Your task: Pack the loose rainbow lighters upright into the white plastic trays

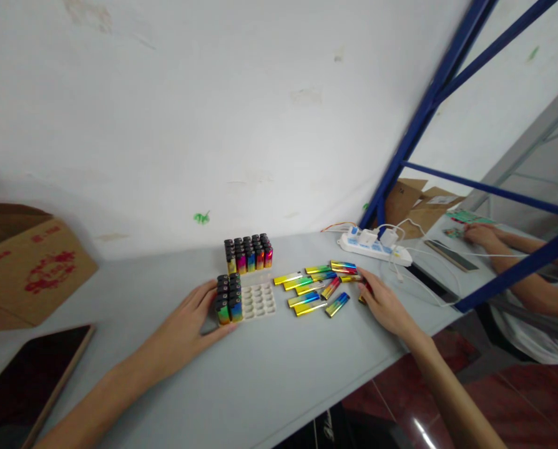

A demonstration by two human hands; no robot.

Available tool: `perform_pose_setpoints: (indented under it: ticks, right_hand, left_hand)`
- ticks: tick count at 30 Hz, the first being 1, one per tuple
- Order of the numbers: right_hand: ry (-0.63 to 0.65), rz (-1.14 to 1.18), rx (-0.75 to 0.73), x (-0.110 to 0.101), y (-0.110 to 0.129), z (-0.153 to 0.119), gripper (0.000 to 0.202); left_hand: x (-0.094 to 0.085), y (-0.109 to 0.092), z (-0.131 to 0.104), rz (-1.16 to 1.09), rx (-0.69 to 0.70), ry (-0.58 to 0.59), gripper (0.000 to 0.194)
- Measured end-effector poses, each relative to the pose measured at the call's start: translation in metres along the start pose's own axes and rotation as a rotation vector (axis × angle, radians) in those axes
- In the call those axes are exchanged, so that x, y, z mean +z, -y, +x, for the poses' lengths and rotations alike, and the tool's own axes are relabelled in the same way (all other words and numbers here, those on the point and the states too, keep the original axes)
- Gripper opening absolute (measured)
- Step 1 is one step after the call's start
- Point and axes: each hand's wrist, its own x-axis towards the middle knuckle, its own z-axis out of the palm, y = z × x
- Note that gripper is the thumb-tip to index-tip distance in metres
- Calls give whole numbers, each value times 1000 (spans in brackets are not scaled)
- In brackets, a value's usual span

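Observation:
My left hand point(185, 318) is wrapped around the left end of a white tray point(259, 302) with round holes, thumb along its front edge. Two rows of black-topped lighters point(229, 299) stand upright in that end of the tray; the round holes to their right show bare. Just behind it stands a full block of similar lighters point(249, 254) with shiny multicoloured bodies. My right hand point(382, 302) is at the right edge of a loose spread of shiny lighter sleeves point(310, 296), its fingers bent around a reddish one that is mostly hidden.
A cardboard box point(40, 268) and a dark flat tablet-like device point(35, 374) lie to the left. At the back right are a white power strip point(375, 246) with cables and a blue metal frame point(419, 118). Beyond the frame, another person's arms point(513, 268) rest on a table.

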Motion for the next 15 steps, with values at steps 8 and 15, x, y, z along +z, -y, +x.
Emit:
perform_pose_setpoints:
  ticks: [8,15]
  right_hand:
    - [-45,48,-2,-15,-1,11,50]
    - [53,0,35,-21,1,32,31]
  left_hand:
    - [4,4,-1,3,11,-20,86]
    - [1,3,-1,13,12,-2,87]
